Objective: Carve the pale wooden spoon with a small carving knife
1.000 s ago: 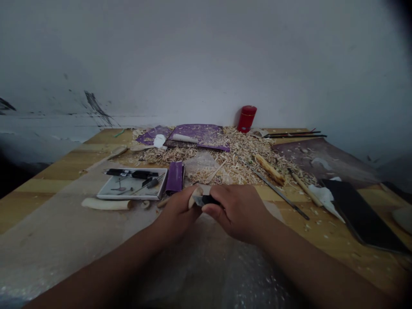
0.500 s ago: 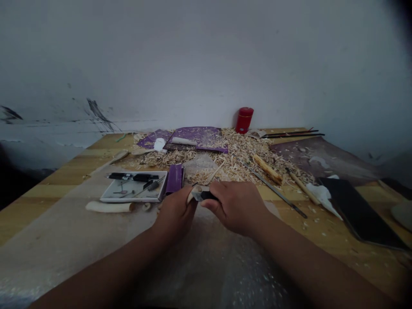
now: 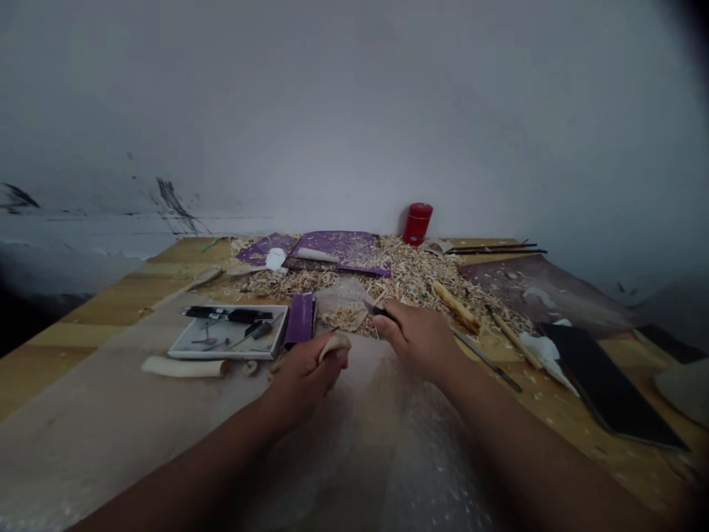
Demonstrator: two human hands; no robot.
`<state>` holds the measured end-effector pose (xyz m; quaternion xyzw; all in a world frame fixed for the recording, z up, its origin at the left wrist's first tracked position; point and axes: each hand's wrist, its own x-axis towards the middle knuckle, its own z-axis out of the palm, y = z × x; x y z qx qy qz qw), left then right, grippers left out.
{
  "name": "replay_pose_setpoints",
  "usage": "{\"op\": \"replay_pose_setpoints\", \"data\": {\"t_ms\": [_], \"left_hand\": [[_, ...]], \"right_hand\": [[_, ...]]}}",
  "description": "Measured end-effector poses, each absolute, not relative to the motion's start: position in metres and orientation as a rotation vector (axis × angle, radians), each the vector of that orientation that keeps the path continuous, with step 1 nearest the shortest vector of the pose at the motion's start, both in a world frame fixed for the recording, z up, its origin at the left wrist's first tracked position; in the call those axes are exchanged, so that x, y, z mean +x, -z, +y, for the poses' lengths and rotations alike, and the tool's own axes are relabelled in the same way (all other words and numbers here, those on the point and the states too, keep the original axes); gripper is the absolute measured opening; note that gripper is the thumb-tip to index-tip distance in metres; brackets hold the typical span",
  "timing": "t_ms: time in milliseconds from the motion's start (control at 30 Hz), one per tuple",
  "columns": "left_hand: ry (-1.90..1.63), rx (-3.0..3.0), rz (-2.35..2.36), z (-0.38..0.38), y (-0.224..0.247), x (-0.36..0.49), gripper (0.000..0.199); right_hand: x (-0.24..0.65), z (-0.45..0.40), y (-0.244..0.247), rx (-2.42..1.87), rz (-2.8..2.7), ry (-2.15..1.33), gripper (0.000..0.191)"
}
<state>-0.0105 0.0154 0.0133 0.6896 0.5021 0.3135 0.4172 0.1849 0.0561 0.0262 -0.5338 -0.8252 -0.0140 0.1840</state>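
Observation:
My left hand [image 3: 310,373] is closed round a pale piece of wood [image 3: 335,343], whose rounded end sticks out above the fingers. To the right, my right hand [image 3: 418,336] grips a carving knife [image 3: 382,312] with a dark handle; its short blade points up and left, apart from the wood. Most of the handle is hidden in the fist. Wood shavings [image 3: 410,277] lie heaped just beyond both hands. Left of my left hand are a pale curved wooden rod [image 3: 185,367] and a small ring-like wooden piece [image 3: 249,367].
A white tray [image 3: 176,347] with pens and small tools stands at left beside a purple box [image 3: 300,319]. At right lie a metal file [image 3: 487,360], wooden sticks [image 3: 457,307] and a dark flat slab [image 3: 612,388]. A red canister [image 3: 417,223] stands by the wall.
My hands have moved apart: the knife has come off the wood and shifted right and upward, while my left hand has dropped slightly with the wood. The view has tilted up a little.

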Motion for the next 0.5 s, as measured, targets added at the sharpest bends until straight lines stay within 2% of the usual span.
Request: {"op": "replay_pose_setpoints", "data": {"t_ms": [333,500], "left_hand": [[-0.796,1.582,1.107,0.025,-0.011,-0.013,0.021],[-0.778,1.569,1.06,0.024,-0.011,-0.011,0.026]], "right_hand": [[0.179,0.042,-0.025,-1.191,-2.447,-0.234,0.038],[0.174,0.039,-0.022,-1.108,-2.517,-0.263,0.038]]}}
